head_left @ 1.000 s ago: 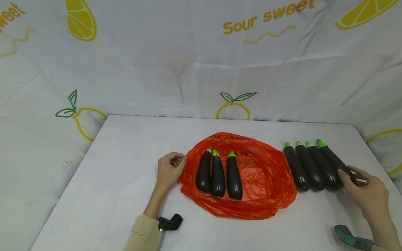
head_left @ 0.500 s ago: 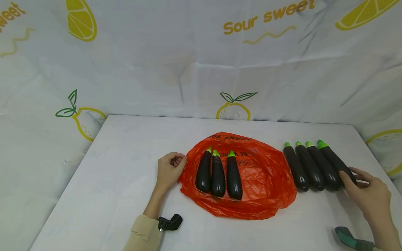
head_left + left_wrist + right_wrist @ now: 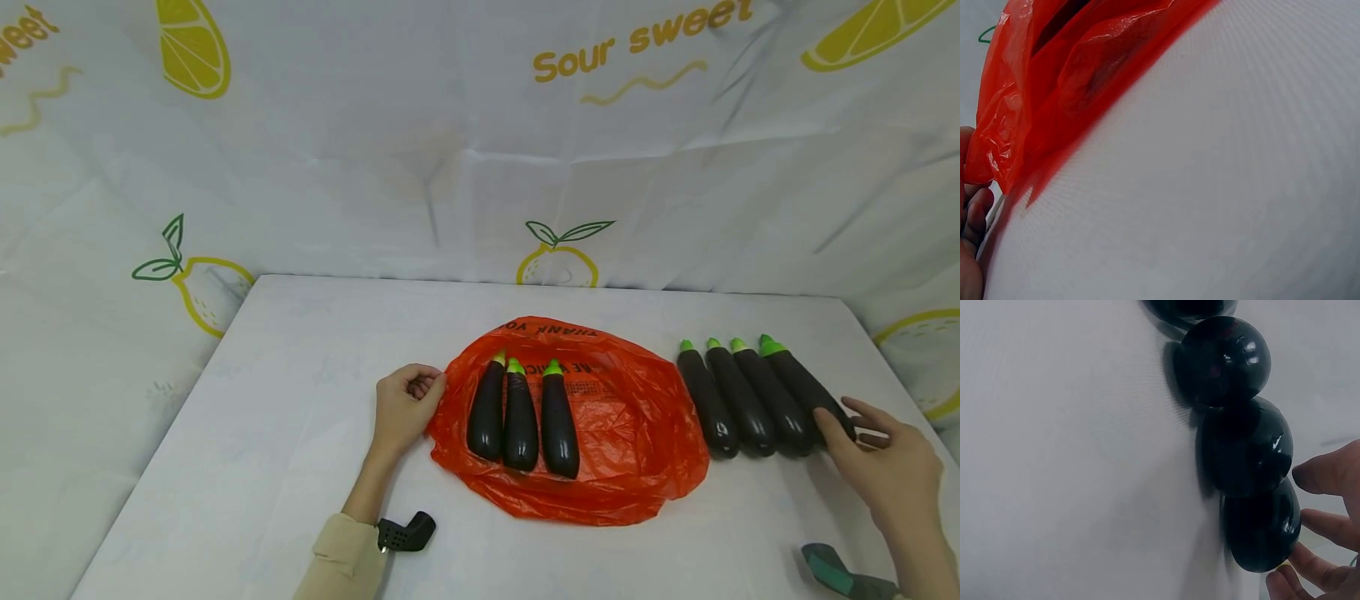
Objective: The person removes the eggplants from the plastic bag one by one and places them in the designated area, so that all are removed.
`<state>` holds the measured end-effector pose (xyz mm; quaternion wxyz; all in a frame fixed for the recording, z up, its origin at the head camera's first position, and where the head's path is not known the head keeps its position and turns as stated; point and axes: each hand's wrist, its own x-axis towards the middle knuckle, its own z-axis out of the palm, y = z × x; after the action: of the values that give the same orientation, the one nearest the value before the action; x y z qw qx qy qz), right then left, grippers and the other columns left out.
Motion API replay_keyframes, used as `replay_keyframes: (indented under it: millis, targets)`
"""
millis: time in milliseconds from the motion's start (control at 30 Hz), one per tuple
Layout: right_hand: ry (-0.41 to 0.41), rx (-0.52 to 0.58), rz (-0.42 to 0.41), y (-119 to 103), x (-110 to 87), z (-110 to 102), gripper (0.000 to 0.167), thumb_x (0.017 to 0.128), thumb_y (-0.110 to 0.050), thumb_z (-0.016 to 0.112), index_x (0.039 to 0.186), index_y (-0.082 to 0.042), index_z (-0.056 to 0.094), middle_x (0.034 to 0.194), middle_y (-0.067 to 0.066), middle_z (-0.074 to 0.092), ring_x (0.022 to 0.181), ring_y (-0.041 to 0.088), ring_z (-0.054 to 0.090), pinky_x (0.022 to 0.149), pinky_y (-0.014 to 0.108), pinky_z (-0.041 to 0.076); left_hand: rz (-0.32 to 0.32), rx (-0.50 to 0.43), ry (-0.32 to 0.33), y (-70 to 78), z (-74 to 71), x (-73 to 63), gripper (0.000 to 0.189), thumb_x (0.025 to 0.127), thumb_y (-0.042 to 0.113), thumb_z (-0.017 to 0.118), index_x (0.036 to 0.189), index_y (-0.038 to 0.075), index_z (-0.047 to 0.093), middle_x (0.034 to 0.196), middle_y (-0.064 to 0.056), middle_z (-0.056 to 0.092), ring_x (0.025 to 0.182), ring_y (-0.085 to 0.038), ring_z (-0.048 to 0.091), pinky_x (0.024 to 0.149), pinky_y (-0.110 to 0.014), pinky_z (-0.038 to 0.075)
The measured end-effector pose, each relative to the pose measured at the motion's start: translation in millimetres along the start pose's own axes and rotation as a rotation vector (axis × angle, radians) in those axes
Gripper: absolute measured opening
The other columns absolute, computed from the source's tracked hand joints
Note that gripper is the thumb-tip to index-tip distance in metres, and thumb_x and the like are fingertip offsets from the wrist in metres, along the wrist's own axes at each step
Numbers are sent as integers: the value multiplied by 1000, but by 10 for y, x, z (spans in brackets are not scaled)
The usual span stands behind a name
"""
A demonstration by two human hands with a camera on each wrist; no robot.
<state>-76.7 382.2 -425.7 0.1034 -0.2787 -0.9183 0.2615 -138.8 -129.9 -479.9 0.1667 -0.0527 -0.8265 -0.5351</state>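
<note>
A red plastic bag [image 3: 630,442] lies spread on the table, with three dark eggplants [image 3: 559,429] side by side on it. My left hand [image 3: 405,407] pinches the bag's left edge; in the left wrist view the red film [image 3: 1004,125] runs between the fingers. Right of the bag, several more eggplants [image 3: 742,400] with green caps lie in a slanted row. At the row's right end, my right hand [image 3: 888,458] holds the near end of the outermost eggplant [image 3: 802,379]. In the right wrist view, fingers [image 3: 1319,525] curl about that eggplant's [image 3: 1260,531] side, the thumb above it.
The white table [image 3: 300,375] ends at a lemon-printed cloth [image 3: 375,167] hanging behind it. A black wrist-worn device [image 3: 407,532] sits on the left wrist, and a dark green one [image 3: 843,573] is by the right wrist.
My right hand has shifted slightly to the right, and the outermost eggplant has moved a little the same way. My left hand and the bag have stayed in place.
</note>
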Motion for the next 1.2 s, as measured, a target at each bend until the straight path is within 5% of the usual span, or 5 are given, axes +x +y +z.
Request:
replay_keyframes:
  millis: [267, 367, 500, 700, 1200]
  targets:
    - [47, 11, 30, -70, -40, -8, 56, 100, -25, 58, 148, 3, 48, 142, 37, 49, 122, 56, 50, 74, 31, 40, -2, -3, 0, -3, 1, -1, 6, 89, 8, 73, 85, 3, 75, 71, -8, 66, 63, -9, 53, 59, -18, 47]
    - [80, 45, 9, -95, -75, -9, 54, 99, -26, 62, 146, -1, 52, 139, 34, 54, 96, 17, 63, 73, 17, 36, -3, -6, -1, -3, -1, -2, 6, 89, 8, 73, 85, 4, 75, 71, -8, 66, 63, -10, 53, 59, -18, 47]
    - [117, 112, -28, -193, -149, -22, 53, 95, -29, 68, 141, -3, 59, 124, 22, 64, 73, -22, 27, 65, 3, 25, -1, -9, -1, 1, -5, -3, 6, 89, 7, 73, 85, 4, 75, 71, -8, 66, 63, -10, 53, 60, -18, 48]
    - [165, 230, -75, -398, -262, -22, 49, 90, -27, 76, 132, -3, 67, 85, -39, 41, 77, -20, 40, 71, -3, 31, 7, -3, 0, 2, -4, -1, 5, 88, 7, 73, 85, 4, 75, 71, -8, 66, 63, -9, 53, 60, -18, 48]
    - [79, 403, -371, -766, -577, 71, 34, 83, -3, 80, 115, 6, 72, 91, -38, 59, 76, -17, 56, 76, -4, 43, 9, 7, -7, -7, -6, 3, 6, 89, 8, 73, 86, 3, 75, 72, -8, 67, 64, -9, 54, 60, -18, 48]
